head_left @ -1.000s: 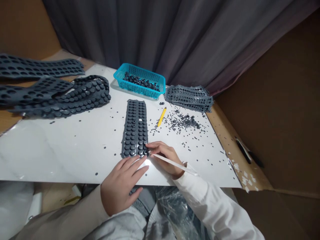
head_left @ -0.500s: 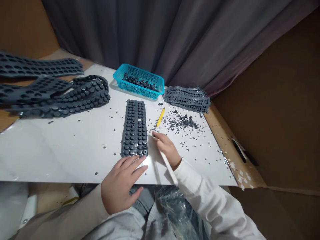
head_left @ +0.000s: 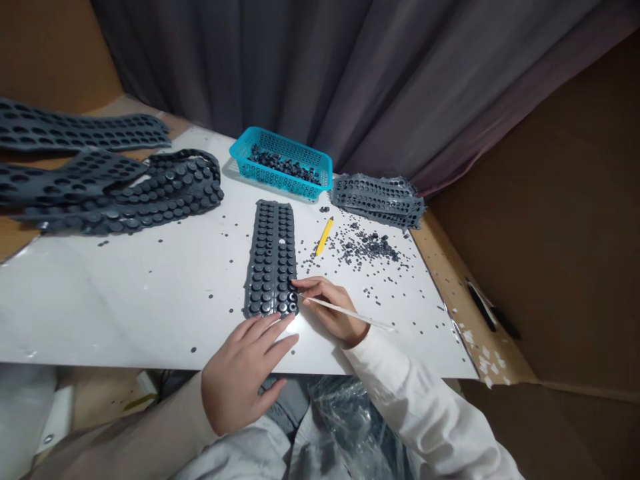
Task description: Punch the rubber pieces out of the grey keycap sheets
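Note:
A dark grey rubber strip with rows of round raised caps lies lengthwise on the white table. My left hand has its fingers spread, the fingertips resting on the strip's near edge. My right hand is closed around a thin white stick. The stick's tip is at the strip's lower right edge, beside caps that show ring-shaped centres. Right of the strip lies a yellow pen-like tool. Small black bits are scattered beyond it.
A blue basket holding black pieces stands at the back. Perforated grey sheets lie right of it. Long grey strips are heaped at the left. A black pen-like object lies at the right edge.
My right hand has moved onto the strip's right edge, and the white stick has swung from pointing down toward the near edge to pointing right. My left hand stays nearly in place.

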{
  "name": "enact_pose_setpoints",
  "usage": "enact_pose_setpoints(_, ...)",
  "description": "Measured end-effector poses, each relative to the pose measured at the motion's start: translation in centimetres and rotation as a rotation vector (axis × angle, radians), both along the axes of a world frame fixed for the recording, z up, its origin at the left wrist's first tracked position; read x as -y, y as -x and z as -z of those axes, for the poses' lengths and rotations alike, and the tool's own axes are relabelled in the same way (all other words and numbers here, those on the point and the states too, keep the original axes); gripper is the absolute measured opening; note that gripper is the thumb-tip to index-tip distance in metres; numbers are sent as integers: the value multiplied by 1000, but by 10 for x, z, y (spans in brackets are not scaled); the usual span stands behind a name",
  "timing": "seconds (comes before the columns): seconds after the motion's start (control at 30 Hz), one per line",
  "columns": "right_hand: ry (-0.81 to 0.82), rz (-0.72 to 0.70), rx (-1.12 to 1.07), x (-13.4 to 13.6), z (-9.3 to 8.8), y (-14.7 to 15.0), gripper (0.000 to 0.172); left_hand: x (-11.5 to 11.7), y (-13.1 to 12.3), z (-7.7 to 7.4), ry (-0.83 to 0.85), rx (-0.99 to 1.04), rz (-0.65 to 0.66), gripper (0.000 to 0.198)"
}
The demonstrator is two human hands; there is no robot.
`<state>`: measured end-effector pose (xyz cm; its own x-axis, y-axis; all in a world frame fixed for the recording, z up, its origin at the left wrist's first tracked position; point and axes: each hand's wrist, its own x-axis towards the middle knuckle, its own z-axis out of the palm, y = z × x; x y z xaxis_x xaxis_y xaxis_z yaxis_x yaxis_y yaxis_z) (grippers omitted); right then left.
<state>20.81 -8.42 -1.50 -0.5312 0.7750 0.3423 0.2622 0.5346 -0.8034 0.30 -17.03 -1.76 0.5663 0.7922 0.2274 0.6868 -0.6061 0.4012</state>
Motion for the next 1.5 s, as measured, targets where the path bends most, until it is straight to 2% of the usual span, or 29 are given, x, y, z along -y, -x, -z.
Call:
enact_pose_setpoints(0.3,-267,-114,207,-9,2,-2,15,2,1,2,36,31,4,44)
enact_pose_setpoints(0.37,-232,-121,168,-9,2,-2,13,2,1,1,42,30,3,44)
enact_pose_setpoints(0.5,-50,-58,30,-6,0,-3,5,0,1,-2,33,34,11,44)
enact_pose_setpoints(0.6,70,-20,-22,-5,0,-4,7,0,1,-3,33,43,5,45)
enact_pose_setpoints(0.7,92,-18,-22,-6,-1,-3,9,-1,0,-3,44,48,-3,45)
enact_pose_setpoints(0.9,-67,-71,83,-9,1,-4,8,0,-1,-3,45,44,-5,42)
enact_pose_setpoints(1.03,-314,-133,262,-13,5,-4,13,0,0,-2,41,33,-11,43)
enact_pose_setpoints(1.1,-403,-77,320,-18,6,-4,14,0,0,-2,44,34,-11,44)
enact_pose_setpoints(1.23,-431,189,257,-30,7,-8,12,1,-2,-1,59,47,-13,43)
enact_pose_setpoints(1.3,-378,294,185,-31,5,-10,11,2,-2,-2,55,65,-17,43)
enact_pose_setpoints(1.4,-142,359,29,-27,1,-10,5,0,-1,-6,61,127,-23,40)
enact_pose_setpoints(1.5,127,265,-141,-19,-1,-6,6,-13,0,-15,106,163,-74,29)
